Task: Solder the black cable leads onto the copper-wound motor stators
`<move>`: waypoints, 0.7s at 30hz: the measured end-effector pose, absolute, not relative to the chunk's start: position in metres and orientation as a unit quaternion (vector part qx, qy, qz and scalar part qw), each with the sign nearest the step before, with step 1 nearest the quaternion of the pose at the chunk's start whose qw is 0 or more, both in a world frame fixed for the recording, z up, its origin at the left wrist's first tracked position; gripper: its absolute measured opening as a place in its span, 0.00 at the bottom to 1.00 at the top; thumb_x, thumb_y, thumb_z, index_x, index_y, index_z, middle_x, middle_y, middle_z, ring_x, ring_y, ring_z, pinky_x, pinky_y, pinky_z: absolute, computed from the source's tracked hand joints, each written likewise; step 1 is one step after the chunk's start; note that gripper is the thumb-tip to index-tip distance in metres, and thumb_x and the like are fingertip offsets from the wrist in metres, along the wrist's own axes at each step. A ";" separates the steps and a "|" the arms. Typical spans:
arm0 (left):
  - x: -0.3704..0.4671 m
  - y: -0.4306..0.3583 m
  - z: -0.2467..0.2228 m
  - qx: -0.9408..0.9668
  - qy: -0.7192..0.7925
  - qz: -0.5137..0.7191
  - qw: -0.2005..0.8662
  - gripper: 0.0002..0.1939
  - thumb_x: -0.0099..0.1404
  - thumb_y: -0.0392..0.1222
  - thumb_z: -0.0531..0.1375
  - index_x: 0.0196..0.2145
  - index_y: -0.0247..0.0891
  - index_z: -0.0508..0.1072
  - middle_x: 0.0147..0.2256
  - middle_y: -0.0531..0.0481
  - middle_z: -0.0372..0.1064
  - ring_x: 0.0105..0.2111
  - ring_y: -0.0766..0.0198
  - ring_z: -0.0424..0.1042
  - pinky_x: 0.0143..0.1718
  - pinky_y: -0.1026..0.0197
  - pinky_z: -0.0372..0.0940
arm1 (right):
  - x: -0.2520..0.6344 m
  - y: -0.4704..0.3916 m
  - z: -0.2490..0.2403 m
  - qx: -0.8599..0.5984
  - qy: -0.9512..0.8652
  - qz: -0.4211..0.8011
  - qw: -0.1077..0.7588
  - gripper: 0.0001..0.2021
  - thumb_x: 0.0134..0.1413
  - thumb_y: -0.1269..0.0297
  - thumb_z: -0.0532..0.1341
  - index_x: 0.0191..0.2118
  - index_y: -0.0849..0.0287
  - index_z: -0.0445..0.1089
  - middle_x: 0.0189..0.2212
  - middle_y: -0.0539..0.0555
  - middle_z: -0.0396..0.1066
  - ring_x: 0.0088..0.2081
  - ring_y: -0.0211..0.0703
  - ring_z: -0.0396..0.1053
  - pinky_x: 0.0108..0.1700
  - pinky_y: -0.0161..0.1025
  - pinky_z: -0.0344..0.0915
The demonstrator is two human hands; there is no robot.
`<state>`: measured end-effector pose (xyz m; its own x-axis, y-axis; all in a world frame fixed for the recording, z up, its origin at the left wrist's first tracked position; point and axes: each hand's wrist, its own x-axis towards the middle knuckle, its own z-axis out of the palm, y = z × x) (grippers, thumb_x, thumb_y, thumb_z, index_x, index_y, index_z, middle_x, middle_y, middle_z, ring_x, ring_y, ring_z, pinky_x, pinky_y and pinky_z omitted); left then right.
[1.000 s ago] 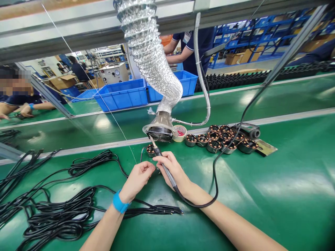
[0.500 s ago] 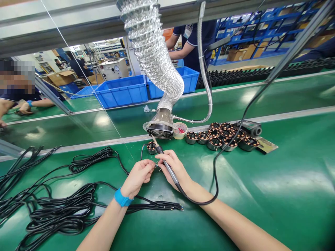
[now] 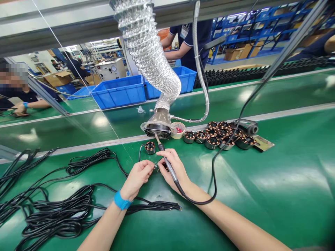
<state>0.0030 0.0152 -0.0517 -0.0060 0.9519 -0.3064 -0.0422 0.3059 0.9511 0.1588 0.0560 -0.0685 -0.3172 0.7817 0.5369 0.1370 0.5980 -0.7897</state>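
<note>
Soldering iron near fan.

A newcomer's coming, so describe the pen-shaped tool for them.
Find the silver duct hanging over the green bench. Near its black grille, the wearer's right hand holds the tool. Unlike the black cables nearby, it has a grey handle and metal tip.
</note>
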 end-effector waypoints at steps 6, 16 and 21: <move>0.003 0.015 -0.052 0.406 0.571 0.423 0.574 0.16 0.61 0.52 0.61 0.30 0.36 0.66 0.23 0.59 0.52 0.18 0.76 0.41 0.17 0.68 0.35 | 0.176 0.049 -0.050 -0.318 -0.729 0.266 0.545 0.10 0.62 0.70 0.56 0.46 0.54 0.69 0.36 0.52 0.71 0.35 0.39 0.71 0.41 0.36 0.69; 0.002 0.015 -0.051 0.398 0.570 0.427 0.578 0.16 0.61 0.52 0.61 0.28 0.35 0.65 0.22 0.60 0.50 0.18 0.76 0.41 0.17 0.68 0.36 | 0.192 0.032 -0.038 -0.300 -0.722 0.217 0.584 0.19 0.64 0.69 0.48 0.25 0.57 0.70 0.17 0.48 0.67 0.22 0.37 0.69 0.32 0.36 0.68; 0.002 0.015 -0.050 0.398 0.576 0.422 0.575 0.16 0.61 0.51 0.60 0.30 0.35 0.65 0.22 0.60 0.50 0.17 0.77 0.41 0.17 0.68 0.36 | 0.188 0.034 -0.040 -0.295 -0.724 0.234 0.578 0.19 0.65 0.68 0.48 0.25 0.57 0.71 0.16 0.47 0.67 0.20 0.35 0.67 0.30 0.34 0.66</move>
